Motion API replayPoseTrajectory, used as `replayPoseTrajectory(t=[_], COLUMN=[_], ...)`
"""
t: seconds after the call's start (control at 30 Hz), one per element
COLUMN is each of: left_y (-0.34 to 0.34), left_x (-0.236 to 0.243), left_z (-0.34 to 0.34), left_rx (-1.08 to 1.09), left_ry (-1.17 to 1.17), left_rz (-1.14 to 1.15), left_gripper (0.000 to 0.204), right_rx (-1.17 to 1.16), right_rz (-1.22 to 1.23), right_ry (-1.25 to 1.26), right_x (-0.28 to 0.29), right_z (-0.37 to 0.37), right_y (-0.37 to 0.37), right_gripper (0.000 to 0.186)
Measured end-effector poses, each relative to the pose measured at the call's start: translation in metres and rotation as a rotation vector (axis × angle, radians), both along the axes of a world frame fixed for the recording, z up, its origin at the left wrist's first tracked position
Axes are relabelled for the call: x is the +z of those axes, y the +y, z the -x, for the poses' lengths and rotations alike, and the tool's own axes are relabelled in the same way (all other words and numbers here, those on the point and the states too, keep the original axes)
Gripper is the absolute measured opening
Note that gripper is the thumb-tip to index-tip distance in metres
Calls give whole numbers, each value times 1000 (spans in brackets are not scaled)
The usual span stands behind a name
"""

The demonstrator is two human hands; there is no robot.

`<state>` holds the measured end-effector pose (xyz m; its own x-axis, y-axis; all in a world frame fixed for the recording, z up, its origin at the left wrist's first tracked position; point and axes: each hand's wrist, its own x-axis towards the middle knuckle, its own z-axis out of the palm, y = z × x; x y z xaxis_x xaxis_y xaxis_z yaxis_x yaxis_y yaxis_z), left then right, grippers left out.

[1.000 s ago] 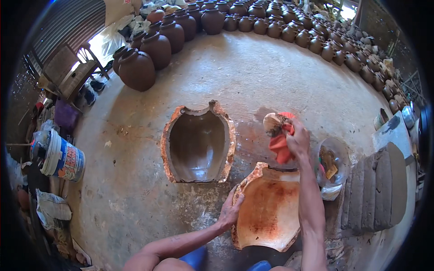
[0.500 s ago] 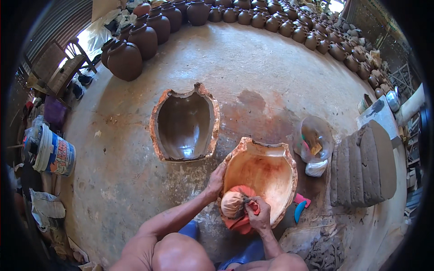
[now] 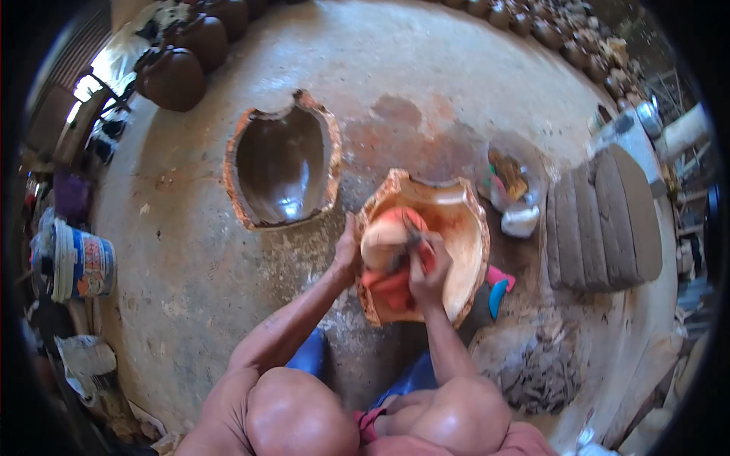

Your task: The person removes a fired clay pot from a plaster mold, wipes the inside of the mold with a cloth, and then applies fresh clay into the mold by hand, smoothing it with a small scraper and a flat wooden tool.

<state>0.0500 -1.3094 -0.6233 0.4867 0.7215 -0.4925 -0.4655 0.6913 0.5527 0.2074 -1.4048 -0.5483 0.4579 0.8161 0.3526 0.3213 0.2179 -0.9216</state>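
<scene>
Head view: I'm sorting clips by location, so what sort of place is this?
Probably a pottery workshop: brown pots stand grouped at the far side, what looks like half a jar mold sits mid-view, and thick grey slabs, apparently clay, are stacked at the right.

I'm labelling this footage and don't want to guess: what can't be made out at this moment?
All in the head view:
- Part of the inner surface of the nearer half-shell: hidden by the red cloth bundle.
- Fingertips of the right hand: blurred, partly lost against the bundle.
- Tops of the rear dark jars: cut off by the upper edge.
- Material of the grey scraps: pieces too small.
</scene>
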Motion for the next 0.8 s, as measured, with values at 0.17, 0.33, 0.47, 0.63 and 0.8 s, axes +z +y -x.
replayPoseTrajectory(t=[0.17,0.33,0.47,0.63,0.8], left_y=[-5,-13,-14,-19,-22], left_x=[54,45,25,32,58], left_z=[-17,-33,-22,-40,-58], left_rx=[-48,-70,-16,100,-18], left_ry=[-67,140,94,414,371], left_rz=[-104,-15,-158,-567,-595], left_gripper=[80,87,87,68,86], right_rx=[-26,-109,-120,-320,-287], right_rz=[-19,96,84,-198,-122], right_ry=[-81,-165,-9,-318,-361], right_x=[-16,-22,8,31,30], right_z=[-18,-40,-28,-64,-88], right_y=[29,46,27,48,60], right_gripper=[14,13,18,20,17])
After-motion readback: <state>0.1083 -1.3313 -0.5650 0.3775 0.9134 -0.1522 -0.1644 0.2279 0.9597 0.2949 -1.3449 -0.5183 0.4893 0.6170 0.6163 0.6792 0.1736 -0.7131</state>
